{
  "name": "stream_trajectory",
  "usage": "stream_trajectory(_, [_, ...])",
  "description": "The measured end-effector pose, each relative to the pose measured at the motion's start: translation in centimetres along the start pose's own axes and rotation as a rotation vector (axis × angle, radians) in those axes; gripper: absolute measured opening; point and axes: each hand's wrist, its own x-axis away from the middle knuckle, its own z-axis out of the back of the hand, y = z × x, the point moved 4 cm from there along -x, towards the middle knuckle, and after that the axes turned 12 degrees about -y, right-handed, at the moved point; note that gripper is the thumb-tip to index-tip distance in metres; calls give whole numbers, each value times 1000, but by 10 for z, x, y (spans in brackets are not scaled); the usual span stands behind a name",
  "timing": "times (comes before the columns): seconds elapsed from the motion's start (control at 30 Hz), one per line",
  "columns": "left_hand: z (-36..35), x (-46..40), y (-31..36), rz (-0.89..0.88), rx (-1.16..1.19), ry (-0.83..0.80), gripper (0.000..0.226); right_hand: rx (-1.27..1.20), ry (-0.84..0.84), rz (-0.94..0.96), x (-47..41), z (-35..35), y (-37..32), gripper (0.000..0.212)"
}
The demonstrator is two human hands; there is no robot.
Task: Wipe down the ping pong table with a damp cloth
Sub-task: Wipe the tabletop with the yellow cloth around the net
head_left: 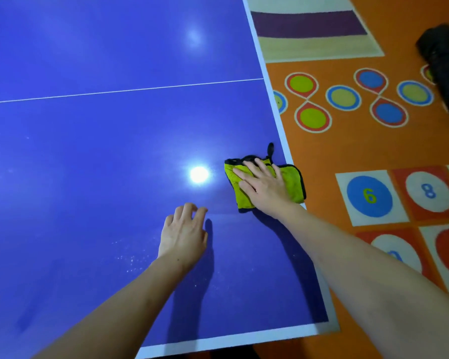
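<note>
A blue ping pong table [94,141] with white edge lines fills most of the view. A folded yellow-green cloth [292,181] with dark trim and a small hanging loop lies near the table's right edge. My right hand [263,185] presses flat on the cloth with its fingers spread. My left hand [183,234] rests on the bare table surface to the lower left of the cloth, fingertips bent down onto the top, holding nothing. Small specks and water spots show on the table near my left wrist.
An orange play carpet [347,151] with coloured circles and numbered squares covers the floor right of the table. A striped mat [311,29] lies at the top right. A dark object [443,63] sits at the far right edge. A ceiling light reflects on the table.
</note>
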Motion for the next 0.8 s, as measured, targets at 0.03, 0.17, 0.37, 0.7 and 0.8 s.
stream_trajectory(0.03, [-1, 4, 3, -1, -8, -1, 43, -11, -5, -21, 4, -1, -2, 52])
stream_trajectory(0.17, [-7, 29, 3, 15, -36, -33, 41, 10, 6, -56, 36, -17, -10, 54])
stream_trajectory(0.37, [-21, 90, -2, 59, -4, -106, 45, 29, -15, -114, 113, -56, -35, 55])
stream_trajectory(0.7, [-46, 208, -38, 229, 21, -212, 39, -6, -63, -196, 224, -111, -97, 67])
stream_trajectory(0.8, [-50, 216, -51, 291, 30, -294, 28, -66, -69, -211, 219, -105, -97, 70])
